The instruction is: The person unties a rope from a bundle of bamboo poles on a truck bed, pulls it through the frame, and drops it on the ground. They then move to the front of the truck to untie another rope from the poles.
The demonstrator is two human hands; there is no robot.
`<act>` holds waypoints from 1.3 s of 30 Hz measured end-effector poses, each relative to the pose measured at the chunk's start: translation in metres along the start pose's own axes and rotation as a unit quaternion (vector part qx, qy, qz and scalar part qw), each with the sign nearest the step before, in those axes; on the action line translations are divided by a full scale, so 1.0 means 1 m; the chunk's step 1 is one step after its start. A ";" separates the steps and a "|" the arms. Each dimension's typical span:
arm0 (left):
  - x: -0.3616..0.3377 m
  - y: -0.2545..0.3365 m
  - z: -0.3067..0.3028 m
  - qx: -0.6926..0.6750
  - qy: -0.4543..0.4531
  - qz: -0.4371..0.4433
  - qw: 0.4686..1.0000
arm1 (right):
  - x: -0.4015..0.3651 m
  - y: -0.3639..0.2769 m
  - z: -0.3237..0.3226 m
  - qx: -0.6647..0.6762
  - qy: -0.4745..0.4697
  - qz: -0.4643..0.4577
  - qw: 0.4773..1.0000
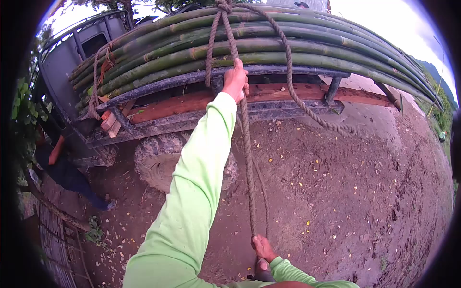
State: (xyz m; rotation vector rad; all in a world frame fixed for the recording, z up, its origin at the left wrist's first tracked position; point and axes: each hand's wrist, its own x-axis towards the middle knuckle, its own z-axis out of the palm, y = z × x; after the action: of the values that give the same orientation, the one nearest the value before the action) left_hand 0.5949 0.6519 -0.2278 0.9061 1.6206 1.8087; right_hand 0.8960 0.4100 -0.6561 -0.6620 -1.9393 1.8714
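Truck fills the top of our view, its bed stacked with long green bamboo poles. Bare dirt lies open to the right, and another person crouches at the left. A rope crosses the load and drops down. Our left hand, arm stretched up, is clenched on it at the bed's edge. Our right hand, low and close in, grips its lower run.

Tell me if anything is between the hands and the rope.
Nothing visible is. The left hand grips the rope at the truck rail under the bamboo, and the right hand holds it low down.
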 end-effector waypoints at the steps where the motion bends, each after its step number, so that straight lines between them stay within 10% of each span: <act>1: -0.015 -0.013 0.001 -0.029 -0.008 0.010 0.999 | -0.008 0.010 -0.010 -0.113 0.007 0.006 0.994; 2: -0.056 -0.022 0.001 -0.057 -0.010 0.008 0.998 | -0.005 0.026 -0.030 -0.359 -0.054 -0.012 0.932; 7: -0.272 -0.109 -0.070 0.298 0.000 0.130 0.946 | 0.104 -0.139 -0.135 0.275 -0.002 0.029 0.961; 13: -0.542 -0.186 -0.129 0.391 -0.087 0.001 0.916 | 0.228 -0.403 -0.045 0.293 -0.120 -0.011 0.948; 20: -0.662 -0.166 -0.240 0.499 0.079 -0.006 0.863 | 0.132 -0.379 -0.006 0.501 0.039 -0.092 0.859; 26: -0.550 -0.120 -0.294 0.510 -0.090 -0.076 0.852 | 0.139 -0.381 0.010 0.473 0.022 -0.093 0.876; 31: -0.365 -0.023 -0.228 0.394 0.078 0.166 0.901 | 0.198 -0.346 0.038 0.228 -0.054 -0.177 0.956; 33: -0.275 0.022 -0.192 0.397 0.051 0.133 0.907 | 0.214 -0.355 0.038 0.092 -0.092 -0.244 0.961; 39: -0.019 0.086 -0.137 0.023 -0.100 -0.022 0.994 | 0.259 -0.437 -0.055 -0.356 -0.207 -0.406 0.816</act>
State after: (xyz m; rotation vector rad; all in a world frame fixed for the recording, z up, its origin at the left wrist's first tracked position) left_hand 0.5036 0.5410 -0.1516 1.0282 1.5479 1.6011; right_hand 0.6786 0.5972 -0.2336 0.4472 -2.6096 0.7606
